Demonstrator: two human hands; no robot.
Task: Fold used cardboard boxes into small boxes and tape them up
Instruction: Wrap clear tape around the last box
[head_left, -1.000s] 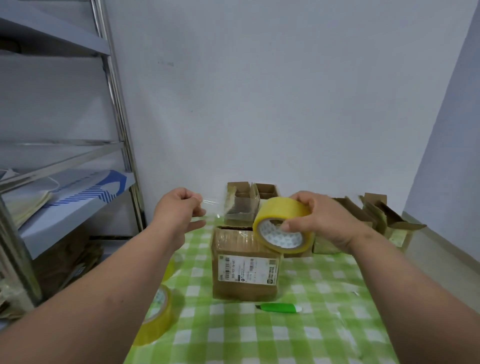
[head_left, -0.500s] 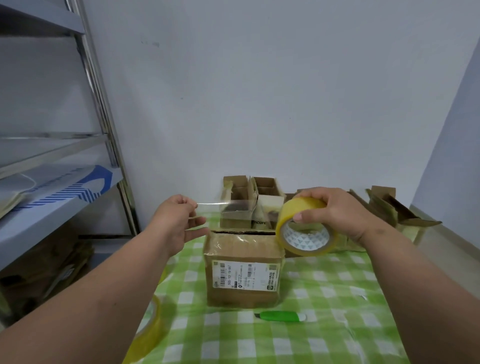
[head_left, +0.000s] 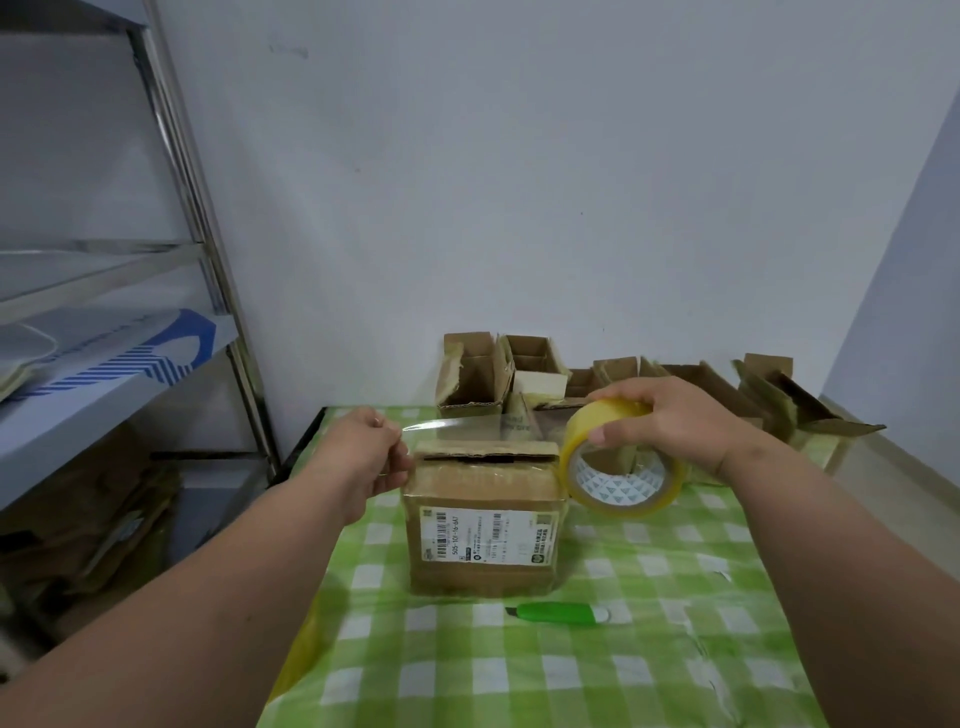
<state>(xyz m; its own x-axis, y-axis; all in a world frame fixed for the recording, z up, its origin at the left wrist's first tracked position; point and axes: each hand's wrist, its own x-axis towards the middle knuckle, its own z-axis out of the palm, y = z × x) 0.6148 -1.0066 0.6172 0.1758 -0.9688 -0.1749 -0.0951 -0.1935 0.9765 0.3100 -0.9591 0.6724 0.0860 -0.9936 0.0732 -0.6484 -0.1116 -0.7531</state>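
Observation:
A small brown cardboard box (head_left: 483, 525) with a white shipping label stands upright on the green checked tablecloth (head_left: 571, 675), its top flaps nearly closed. My right hand (head_left: 670, 415) grips a yellow tape roll (head_left: 621, 462) just right of the box top. My left hand (head_left: 369, 457) pinches the free end of a clear tape strip (head_left: 457, 425) at the box's upper left. The strip stretches between both hands just above the box top.
A green utility knife (head_left: 561, 613) lies in front of the box. Several open cardboard boxes (head_left: 498, 374) stand along the back wall. A second yellow tape roll (head_left: 301, 654) peeks out under my left arm. A metal shelf rack (head_left: 171, 208) stands at left.
The tape strip has been pulled longer as my right hand carried the roll rightward past the box. Both hands have sunk closer to the box top.

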